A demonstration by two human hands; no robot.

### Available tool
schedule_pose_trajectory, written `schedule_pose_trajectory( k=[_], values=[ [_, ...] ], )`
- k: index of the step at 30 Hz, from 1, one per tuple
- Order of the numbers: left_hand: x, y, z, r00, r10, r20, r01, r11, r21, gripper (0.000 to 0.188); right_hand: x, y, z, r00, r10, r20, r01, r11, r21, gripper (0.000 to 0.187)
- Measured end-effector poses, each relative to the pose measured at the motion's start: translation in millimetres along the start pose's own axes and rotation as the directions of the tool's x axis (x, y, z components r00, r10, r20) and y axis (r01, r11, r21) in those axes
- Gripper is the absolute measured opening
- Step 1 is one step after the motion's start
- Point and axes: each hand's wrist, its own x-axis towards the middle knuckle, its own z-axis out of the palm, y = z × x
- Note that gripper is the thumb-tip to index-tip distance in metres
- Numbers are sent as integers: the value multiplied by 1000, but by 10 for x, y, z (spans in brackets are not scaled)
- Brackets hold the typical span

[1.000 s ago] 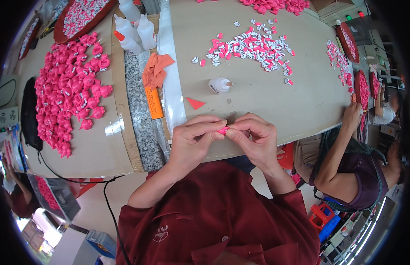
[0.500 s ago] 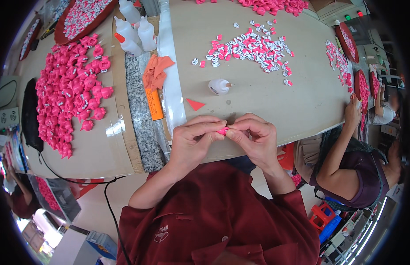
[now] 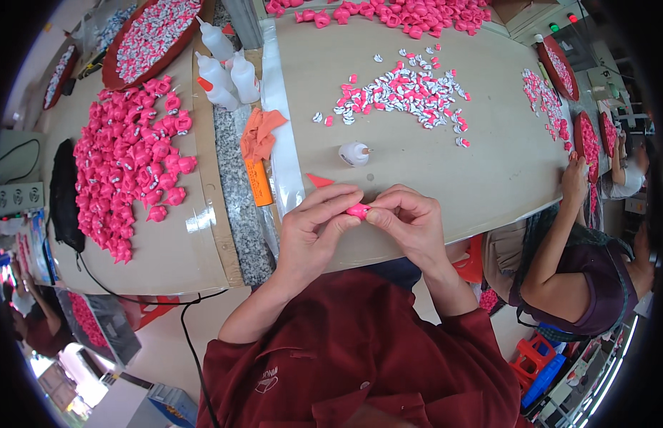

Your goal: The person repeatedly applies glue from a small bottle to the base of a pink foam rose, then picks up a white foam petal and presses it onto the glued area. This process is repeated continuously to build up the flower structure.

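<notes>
Close to the near table edge, my left hand [image 3: 311, 227] and my right hand [image 3: 411, 222] meet, both pinching one small pink plastic piece [image 3: 358, 210]. Fingertips and thumbs cover most of it, so its full shape is hidden. Just beyond the hands a small white squeeze bottle [image 3: 354, 154] with a thin nozzle lies on its side or tilts; I cannot tell which. A red triangular scrap [image 3: 319, 180] is on the table by my left fingers. Farther away spreads a loose pile of small pink-and-white pieces [image 3: 410, 98].
Left of me stand several white squeeze bottles [image 3: 244, 77], an orange cloth [image 3: 261, 135] and an orange tube [image 3: 259, 185]. Pink figure parts [image 3: 128, 164] are heaped farther left, beside a red-brown tray [image 3: 110, 71]. More pink parts [image 3: 424, 16] sit at the back. A co-worker [image 3: 574, 285] works at right.
The whole view has shifted slightly, with the left-hand items now farther right and lower. Both hands keep their pinch, and a bit more of the pink piece shows between them.
</notes>
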Motion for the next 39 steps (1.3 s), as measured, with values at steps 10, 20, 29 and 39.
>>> schedule_pose_trajectory(
  k=[10, 20, 29, 39],
  values=[
    [9, 122, -164, 998, -24, -62, 20, 997, -72, 24, 133, 103, -10, 989, -104, -102, 105, 994, 5, 23],
    [45, 203, -556, 961, 67, -267, -45, 995, 90, 20, 443, -49, 199, 975, -203, -91, 143, 886, -442, 32],
    [342, 497, -1777, 571, 400, -717, 352, 670, 654, 22, 403, -66, 190, 966, -222, -132, 144, 887, -439, 29],
    [871, 691, -558, 909, 388, -150, -157, 653, 741, 16, 421, -20, 76, 912, -365, -187, 268, 876, -402, 29]
  ],
)
